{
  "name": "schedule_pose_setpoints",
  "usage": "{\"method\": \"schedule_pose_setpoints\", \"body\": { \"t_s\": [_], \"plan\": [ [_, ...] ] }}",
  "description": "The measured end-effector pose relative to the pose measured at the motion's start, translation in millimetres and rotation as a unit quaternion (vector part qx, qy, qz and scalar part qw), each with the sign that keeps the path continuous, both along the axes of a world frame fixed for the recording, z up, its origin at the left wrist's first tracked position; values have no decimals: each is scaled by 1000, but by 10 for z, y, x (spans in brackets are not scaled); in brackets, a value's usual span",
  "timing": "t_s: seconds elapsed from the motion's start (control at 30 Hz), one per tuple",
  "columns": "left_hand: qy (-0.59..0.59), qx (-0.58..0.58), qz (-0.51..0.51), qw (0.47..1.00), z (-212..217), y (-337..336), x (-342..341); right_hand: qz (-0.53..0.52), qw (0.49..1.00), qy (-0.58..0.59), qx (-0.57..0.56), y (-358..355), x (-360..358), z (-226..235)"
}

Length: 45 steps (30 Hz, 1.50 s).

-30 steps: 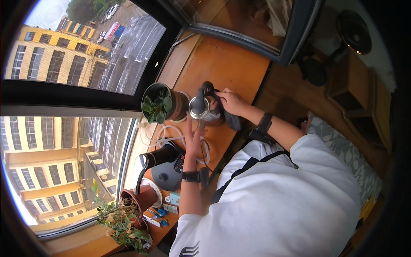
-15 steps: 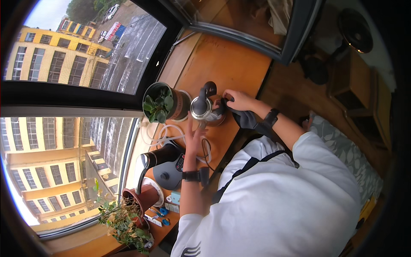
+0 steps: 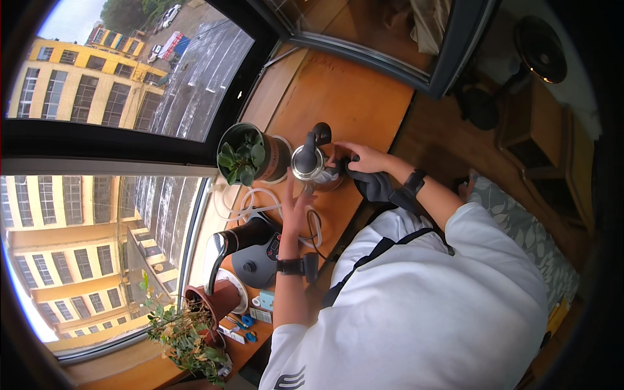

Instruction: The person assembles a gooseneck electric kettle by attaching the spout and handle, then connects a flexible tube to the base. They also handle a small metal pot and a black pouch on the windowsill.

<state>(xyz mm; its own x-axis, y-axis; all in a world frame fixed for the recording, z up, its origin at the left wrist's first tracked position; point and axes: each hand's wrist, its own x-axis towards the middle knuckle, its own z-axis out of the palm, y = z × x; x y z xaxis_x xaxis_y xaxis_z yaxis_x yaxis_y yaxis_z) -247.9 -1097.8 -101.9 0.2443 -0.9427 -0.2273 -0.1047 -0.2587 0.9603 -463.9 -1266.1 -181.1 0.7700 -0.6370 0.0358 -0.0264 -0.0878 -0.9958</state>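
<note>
Kettle [image 3: 309, 161] stands between plant pot [image 3: 275, 160] and table edge [image 3: 400, 117], left fingers [image 3: 290, 187] apart, right fingers [image 3: 344, 147] clamped on dark cloth [image 3: 372, 187].

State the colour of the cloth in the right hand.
The cloth is dark grey, close to black; best seen in the head view.

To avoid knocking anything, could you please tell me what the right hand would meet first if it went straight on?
Probably the metal kettle, just left of the right hand; depth is unclear, so they may already be touching.
</note>
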Motion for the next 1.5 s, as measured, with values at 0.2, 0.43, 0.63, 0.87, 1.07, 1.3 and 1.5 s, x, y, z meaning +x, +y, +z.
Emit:
{"method": "schedule_pose_setpoints", "body": {
  "t_s": [0.2,0.43,0.63,0.87,1.07,1.3,1.5],
  "plan": [
    [1,6,17,1000,-18,28,-25,-207,968,65,-123,-82,5,391],
    [14,19,0,1000,-7,21,5,-260,951,-22,-165,224,291,463],
    [17,18,4,1000,-63,49,39,-250,955,-18,-162,207,347,632],
    [9,27,-1,1000,-11,51,54,-211,967,65,-129,97,238,199],
    [29,22,-10,999,-36,66,92,-218,960,86,-157,111,238,177],
    [38,38,-17,998,1,48,105,-198,948,59,-242,46,173,1030],
    [29,34,-6,999,-93,79,120,-214,958,54,-185,-259,433,571]
  ]
}}
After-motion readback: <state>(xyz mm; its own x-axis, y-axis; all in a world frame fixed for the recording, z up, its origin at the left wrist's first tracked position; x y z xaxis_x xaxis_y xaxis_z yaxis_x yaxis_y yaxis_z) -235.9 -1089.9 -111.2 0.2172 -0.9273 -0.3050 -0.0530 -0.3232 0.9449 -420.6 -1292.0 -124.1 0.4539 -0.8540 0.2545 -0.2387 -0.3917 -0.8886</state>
